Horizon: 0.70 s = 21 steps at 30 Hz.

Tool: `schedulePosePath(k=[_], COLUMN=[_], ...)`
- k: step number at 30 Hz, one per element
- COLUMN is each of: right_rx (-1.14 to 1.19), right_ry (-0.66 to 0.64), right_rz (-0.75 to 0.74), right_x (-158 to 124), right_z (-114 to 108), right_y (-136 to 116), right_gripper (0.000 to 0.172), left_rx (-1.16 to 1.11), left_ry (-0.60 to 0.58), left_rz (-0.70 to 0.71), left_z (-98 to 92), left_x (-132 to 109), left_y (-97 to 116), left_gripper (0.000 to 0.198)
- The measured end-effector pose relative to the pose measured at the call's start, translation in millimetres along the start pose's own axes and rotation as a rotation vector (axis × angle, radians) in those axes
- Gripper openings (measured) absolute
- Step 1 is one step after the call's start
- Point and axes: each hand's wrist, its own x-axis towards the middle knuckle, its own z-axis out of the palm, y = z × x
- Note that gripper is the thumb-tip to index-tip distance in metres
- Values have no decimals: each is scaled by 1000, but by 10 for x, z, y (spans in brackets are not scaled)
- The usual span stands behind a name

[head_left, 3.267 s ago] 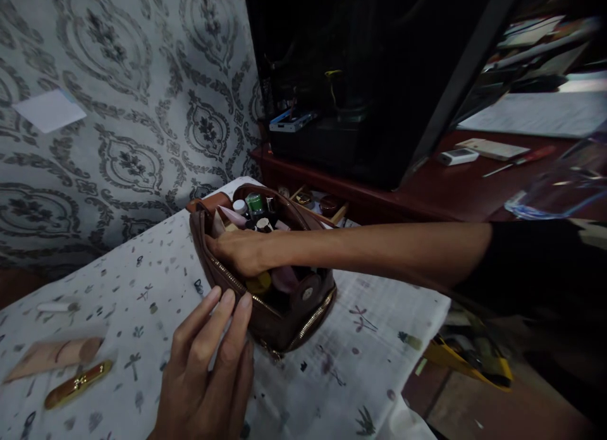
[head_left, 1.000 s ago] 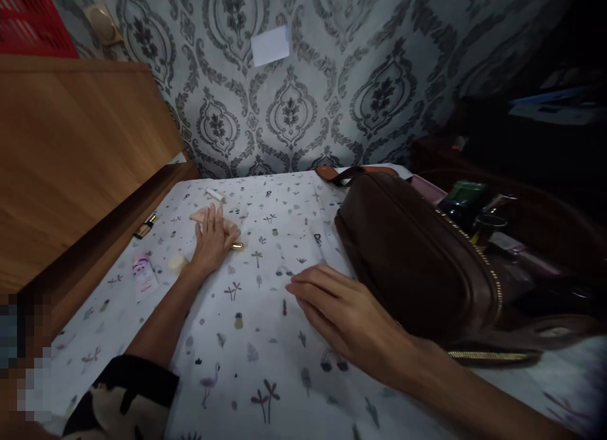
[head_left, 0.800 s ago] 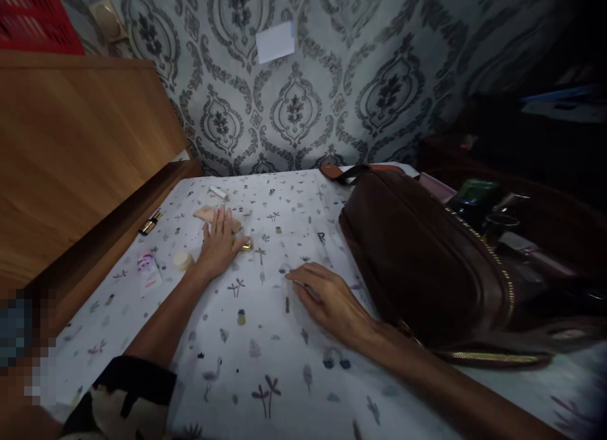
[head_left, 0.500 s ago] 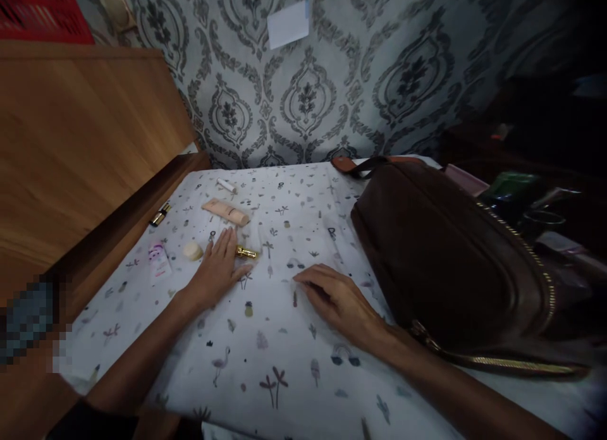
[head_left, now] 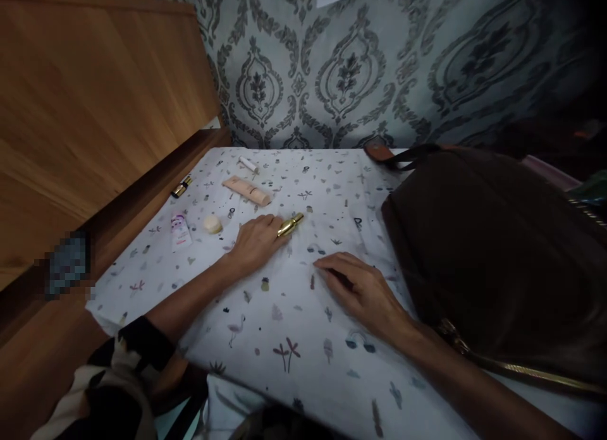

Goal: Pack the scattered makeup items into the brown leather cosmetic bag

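My left hand [head_left: 258, 241] is closed around a small shiny gold cosmetic tube [head_left: 291, 225], whose end points up and to the right from the fingers. A round cream-coloured pot [head_left: 213, 224] and a white tube with purple print [head_left: 181, 231] lie to the left of that hand. Beyond it are a peach squeeze tube [head_left: 246, 191] and a slim white tube [head_left: 248, 165]. My right hand [head_left: 358, 288] rests on the patterned cloth [head_left: 294, 326], palm down, with loosely curved fingers, a gap by the thumb and nothing visible in it.
At the right stands a large dark brown bag [head_left: 484, 238] with an open gold zip. A black-and-gold item [head_left: 181, 187] sits by the wooden ledge at the left edge. Wooden boards [head_left: 104, 79] rise on the left, and a patterned wall [head_left: 327, 79] closes off the back.
My left hand has taken up the gold tube from the cloth, and its fingers have folded round it. The view has turned a little left and down. My right hand stays resting.
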Motion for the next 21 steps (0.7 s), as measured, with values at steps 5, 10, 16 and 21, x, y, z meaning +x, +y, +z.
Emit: schedulePosePath(k=[5,10,16,21], right_rx=[-18,-17,16,44], right_ry=[4,3,5,22], right_rz=[-14,-33,-9,9], right_x=[-7,-15,-12,-38], right_z=[0,7,-17,13], right_y=[5,26,18,56], right_gripper=[20,22,23,25], left_rx=[-74,-52,-47,-121], left_ry=[49,129,178,243], left_rz=[-13,34,117,186], left_z=[129,230,314,294], left_x=[71,52,88,69], left_y=[-29,-83,-44,37], left_gripper=[30,35,43,39])
